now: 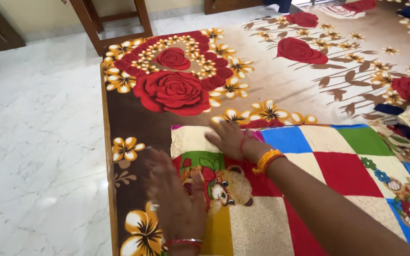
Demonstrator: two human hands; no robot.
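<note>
Both my hands lie flat on the patchwork blanket (309, 189), which is spread over the near part of the bed on top of the rose-printed bedsheet (243, 71). My left hand (176, 199) is spread wide, palm down, right at the blanket's left edge, its fingers reaching just past the edge over the brown sheet — it looks blurred, so it is likely sliding across the cloth. My right hand (228, 138) is also open, fingers loosely apart, pressing near the far left corner where the cream patch meets the edge. Neither hand pinches or grips anything; the palms simply bear down, which is how one flattens cloth and keeps a corner from curling.

Between the two hands sits the square with the teddy bear picture (224, 187). The blanket's edges run roughly parallel to the wooden bed frame (111, 189), a little way in from it, so a strip of the brown sheet shows. Orange bangles (267, 160) sit at my right wrist, a red one at my left. To the left is the white marble floor (34, 132), and the legs of a wooden chair (115, 23) stand beyond the bed's corner.
</note>
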